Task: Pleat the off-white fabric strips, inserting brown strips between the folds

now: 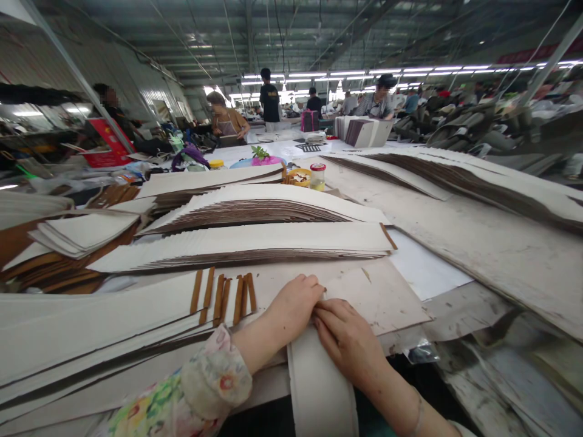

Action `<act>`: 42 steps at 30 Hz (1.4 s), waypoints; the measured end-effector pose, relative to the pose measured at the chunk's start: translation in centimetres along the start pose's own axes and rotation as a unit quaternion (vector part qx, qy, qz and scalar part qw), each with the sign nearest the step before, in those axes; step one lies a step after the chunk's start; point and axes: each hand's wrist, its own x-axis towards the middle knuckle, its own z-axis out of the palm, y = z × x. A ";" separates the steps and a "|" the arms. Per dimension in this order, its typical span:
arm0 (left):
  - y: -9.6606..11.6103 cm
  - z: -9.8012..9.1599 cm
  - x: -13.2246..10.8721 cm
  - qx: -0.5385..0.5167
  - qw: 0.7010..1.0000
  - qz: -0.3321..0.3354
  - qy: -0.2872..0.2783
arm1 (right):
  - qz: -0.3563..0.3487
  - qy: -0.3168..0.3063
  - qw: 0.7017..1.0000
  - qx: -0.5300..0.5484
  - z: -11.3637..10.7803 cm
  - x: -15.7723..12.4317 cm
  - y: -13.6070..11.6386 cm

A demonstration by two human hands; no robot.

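Note:
Both my hands rest at the near edge of a worn work board [387,297]. My left hand [294,306], in a floral sleeve, has its fingers curled down onto the top end of a long white strip [319,388] that hangs over the table's front edge. My right hand [348,340] lies on the same strip beside it, fingers together and pressed flat against it. Several short brown strips [223,297] lie in a row just left of my left hand. Fanned stacks of long white strips with brown edges [255,246] spread across the table beyond.
More fanned white stacks [455,176] run along the right side of the stained table [501,255]. A small jar [317,176] and a yellow bowl [298,177] stand further back. Other people work at tables in the distance. Brown sheets [54,273] are piled at left.

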 end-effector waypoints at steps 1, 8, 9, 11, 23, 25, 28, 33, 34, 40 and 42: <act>0.3 -0.1 0.0 0.014 1.000 -0.002 -0.006 | 0.004 0.002 1.000 0.000 0.1 0.0 0.0; 0.0 0.3 -0.3 0.008 1.000 -0.011 0.001 | 0.026 0.002 1.000 0.011 0.3 0.1 0.1; -0.5 0.4 -0.4 -0.016 1.000 -0.015 0.009 | 0.024 -0.006 1.000 0.007 0.2 0.2 0.1; -1.5 0.5 -1.0 -0.066 0.997 -0.032 0.027 | 0.022 -0.027 0.999 -0.013 0.0 0.5 0.0; -3.5 1.1 -3.0 -0.174 0.973 -0.128 0.082 | 0.004 -0.087 0.993 -0.074 -0.2 3.5 1.5; -3.5 1.1 -3.0 -0.177 0.972 -0.131 0.086 | -0.011 -0.111 0.992 -0.067 -0.2 4.0 1.7; -3.4 1.2 -3.0 -0.181 0.971 -0.132 0.086 | -0.024 -0.139 0.989 -0.044 -0.4 4.5 1.7; -3.3 1.1 -3.0 -0.178 0.972 -0.130 0.079 | -0.028 -0.157 0.987 -0.011 -0.5 4.9 1.6; -3.3 1.1 -3.0 -0.173 0.973 -0.130 0.077 | -0.032 -0.156 0.987 -0.011 -0.5 4.9 1.6; -3.0 1.4 -3.1 -0.084 0.988 -0.108 0.071 | -0.064 -0.155 0.984 -0.055 -0.4 4.6 1.4; -2.6 1.4 -3.2 -0.034 0.993 -0.092 0.061 | -0.090 -0.155 0.979 -0.102 -0.3 4.5 1.1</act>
